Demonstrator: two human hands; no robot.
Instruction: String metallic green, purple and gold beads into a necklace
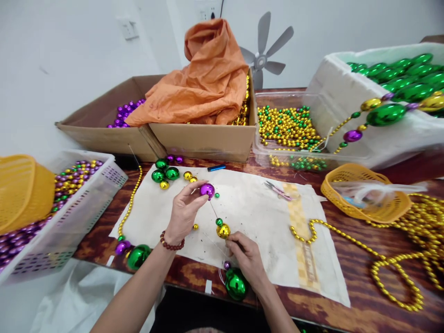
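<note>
My left hand pinches a shiny purple bead above the white cloth. From that bead a thin needle or wire runs down to a small green bead and a gold bead. At the gold bead, the fingers of my right hand are closed on it or on the strand just beside it. Below, a large green bead and a small purple bead hang near the table edge on pale thread. Several loose green beads and gold beads lie beyond my left hand.
Cardboard boxes with orange cloth stand behind, beside a clear bin of small beads and a foam box. Snips and a blue pen lie on the cloth. Gold bead chains spread right, near a yellow basket.
</note>
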